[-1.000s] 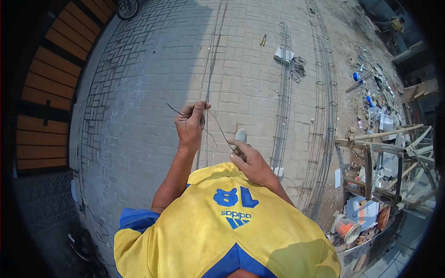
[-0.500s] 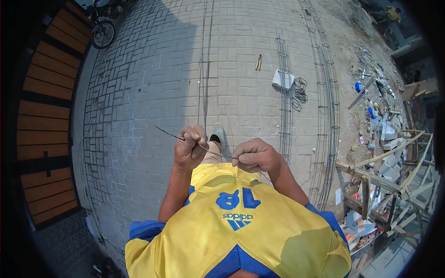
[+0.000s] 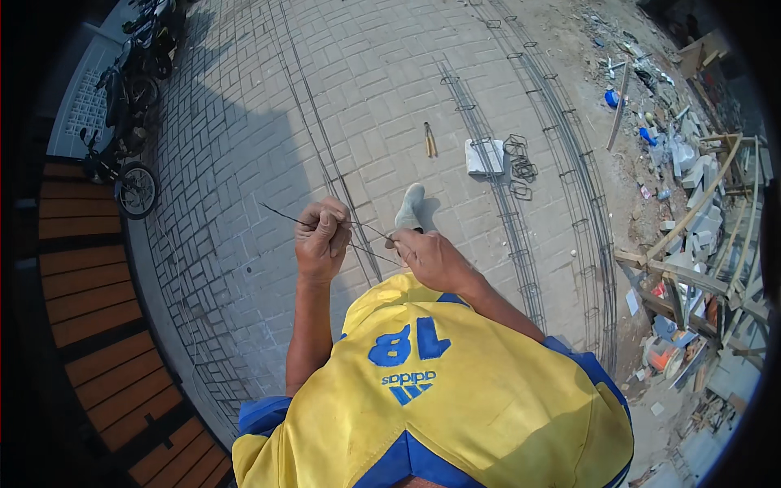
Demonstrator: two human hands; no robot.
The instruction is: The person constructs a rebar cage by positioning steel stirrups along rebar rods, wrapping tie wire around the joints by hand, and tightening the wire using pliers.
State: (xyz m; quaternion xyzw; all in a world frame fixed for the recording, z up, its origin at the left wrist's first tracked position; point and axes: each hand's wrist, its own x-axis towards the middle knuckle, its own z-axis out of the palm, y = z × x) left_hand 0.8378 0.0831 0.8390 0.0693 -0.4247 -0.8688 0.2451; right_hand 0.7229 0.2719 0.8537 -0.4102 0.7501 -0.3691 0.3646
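A thin dark binding wire (image 3: 368,230) stretches between my hands in front of my yellow shirt. My left hand (image 3: 324,236) is closed on it, and one end pokes out past the fingers to the left. Pinching the wire on the other side is my right hand (image 3: 419,250), close to the shirt's lower hem. A second strand runs a little lower between the two hands. Pincers (image 3: 430,140) with light handles lie on the paving ahead, apart from both hands.
A white block (image 3: 485,157) sits under a long rebar cage (image 3: 504,207), beside several bent stirrups (image 3: 521,167). Another cage (image 3: 561,130) lies further right. Long bars (image 3: 313,106) run along the paving. Wooden framing (image 3: 683,268) and rubble are at right; motorcycles (image 3: 137,189) stand at left.
My view has turned, so the ground, bars and cages appear slanted, and more motorcycles show. My right hand has lowered its fingers and shifted left; the wire stays held between both hands.
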